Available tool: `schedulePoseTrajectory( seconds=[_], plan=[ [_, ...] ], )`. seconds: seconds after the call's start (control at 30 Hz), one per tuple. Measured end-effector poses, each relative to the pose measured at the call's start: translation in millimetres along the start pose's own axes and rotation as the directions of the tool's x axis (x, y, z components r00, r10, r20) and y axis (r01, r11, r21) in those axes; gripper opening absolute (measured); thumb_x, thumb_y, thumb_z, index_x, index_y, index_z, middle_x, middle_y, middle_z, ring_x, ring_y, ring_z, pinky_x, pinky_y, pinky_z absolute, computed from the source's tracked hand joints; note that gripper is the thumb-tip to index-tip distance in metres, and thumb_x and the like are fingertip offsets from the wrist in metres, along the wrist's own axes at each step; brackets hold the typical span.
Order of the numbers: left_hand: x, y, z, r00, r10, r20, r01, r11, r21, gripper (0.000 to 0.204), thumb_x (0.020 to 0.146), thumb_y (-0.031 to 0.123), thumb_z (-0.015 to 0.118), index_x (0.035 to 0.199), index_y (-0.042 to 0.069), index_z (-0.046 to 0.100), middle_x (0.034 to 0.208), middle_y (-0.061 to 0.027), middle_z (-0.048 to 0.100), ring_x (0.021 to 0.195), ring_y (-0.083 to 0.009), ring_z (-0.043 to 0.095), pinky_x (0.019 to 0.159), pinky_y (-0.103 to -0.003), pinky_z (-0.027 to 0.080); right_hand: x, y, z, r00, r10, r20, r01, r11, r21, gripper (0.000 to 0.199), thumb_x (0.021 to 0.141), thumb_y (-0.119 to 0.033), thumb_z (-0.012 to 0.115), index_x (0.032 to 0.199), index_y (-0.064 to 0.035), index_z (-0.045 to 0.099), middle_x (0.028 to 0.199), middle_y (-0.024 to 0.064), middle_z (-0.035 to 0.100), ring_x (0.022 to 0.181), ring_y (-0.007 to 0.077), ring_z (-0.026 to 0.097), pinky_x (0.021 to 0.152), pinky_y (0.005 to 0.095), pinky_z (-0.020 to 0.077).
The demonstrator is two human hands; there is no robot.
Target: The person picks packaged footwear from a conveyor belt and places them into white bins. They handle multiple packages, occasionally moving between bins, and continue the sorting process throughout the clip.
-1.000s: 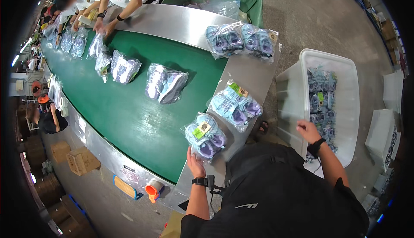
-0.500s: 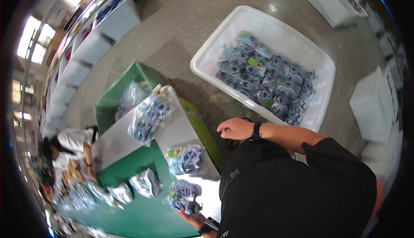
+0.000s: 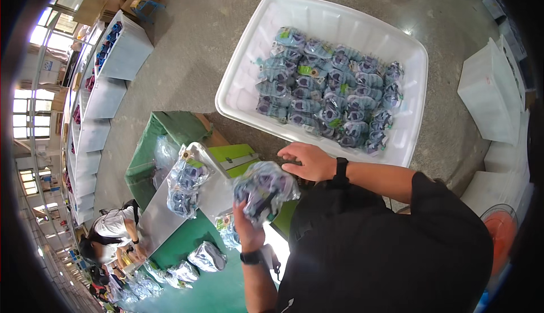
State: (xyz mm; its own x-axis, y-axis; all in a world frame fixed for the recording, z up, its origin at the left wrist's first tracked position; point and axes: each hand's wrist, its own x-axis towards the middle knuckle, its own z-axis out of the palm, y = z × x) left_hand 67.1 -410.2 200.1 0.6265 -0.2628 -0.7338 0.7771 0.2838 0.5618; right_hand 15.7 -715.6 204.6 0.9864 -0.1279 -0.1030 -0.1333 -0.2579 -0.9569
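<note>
My left hand (image 3: pixel 249 232) is closed on a clear plastic bag of shoes (image 3: pixel 262 188), pale blue and purple, raised above the near end of the table. My right hand (image 3: pixel 310 162) holds nothing; its fingers are loosely extended and apart, close to the bag's right side. Just beyond it is a large white tub (image 3: pixel 241 77) with rows of similar bagged shoes (image 3: pixel 340 94) inside. Another bag of shoes (image 3: pixel 228 232) lies partly hidden behind my left hand. More bagged shoes (image 3: pixel 188 182) rest on the grey ledge (image 3: pixel 158 216).
Several bagged shoes (image 3: pixel 207 256) lie along the green table (image 3: pixel 226 287), where a co-worker (image 3: pixel 116 228) bends at the far left. A green bin (image 3: pixel 148 154) holds clear plastic. White tubs (image 3: pixel 124 52) line the left; others (image 3: pixel 490 94) stand at right, near a round orange-red object (image 3: pixel 498 236).
My left hand has lifted the bagged shoes up from low over the table toward my right hand. The view has shifted, and my right hand's fingers are less curled.
</note>
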Motion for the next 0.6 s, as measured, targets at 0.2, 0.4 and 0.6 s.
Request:
schedulePoseTrajectory(
  seconds=[0.2, 0.4, 0.6],
  plan=[
    [43.0, -25.1, 83.8, 0.979, -0.174, 0.107, 0.168, 0.984, 0.065, 0.059, 0.096, 0.021, 0.057, 0.15, 0.012, 0.035, 0.137, -0.0109, 0.054, 0.117, -0.027, 0.062, 0.093, -0.044, 0.056, -2.5, -3.8, -46.8, 0.939, -0.344, 0.018, 0.34, 0.919, -0.201, 0.052, 0.085, -0.034, 0.075, 0.124, -0.0014, 0.063, 0.118, 0.0184, 0.063, 0.112, 0.037, 0.059, 0.098, 0.0434, 0.0477],
    [46.7, -20.1, 130.1, 0.974, -0.157, 0.164, 0.144, 0.985, 0.091, 0.044, 0.097, 0.018, 0.053, 0.14, 0.01, 0.047, 0.128, -0.0093, 0.062, 0.113, -0.0254, 0.065, 0.093, -0.041, 0.056, 18.3, 76.8, -86.7, 0.995, 0.075, -0.066, -0.076, 0.997, -0.019, 0.052, 0.091, -0.041, 0.07, 0.124, -0.0023, 0.063, 0.12, 0.0165, 0.064, 0.108, 0.031, 0.063, 0.096, 0.0409, 0.0495],
    [56.6, -11.7, 161.4, 0.938, -0.339, 0.073, 0.333, 0.939, 0.084, 0.037, 0.098, 0.032, 0.055, 0.115, 0.002, 0.066, 0.104, -0.0106, 0.074, 0.098, -0.0259, 0.071, 0.091, -0.037, 0.056, 36.8, 132.2, -102.6, 0.715, 0.573, 0.401, -0.697, 0.541, 0.471, 0.057, 0.099, -0.05, 0.06, 0.138, -0.0085, 0.053, 0.111, 0.0085, 0.067, 0.107, 0.0184, 0.066, 0.082, 0.0424, 0.0582]
  ],
)
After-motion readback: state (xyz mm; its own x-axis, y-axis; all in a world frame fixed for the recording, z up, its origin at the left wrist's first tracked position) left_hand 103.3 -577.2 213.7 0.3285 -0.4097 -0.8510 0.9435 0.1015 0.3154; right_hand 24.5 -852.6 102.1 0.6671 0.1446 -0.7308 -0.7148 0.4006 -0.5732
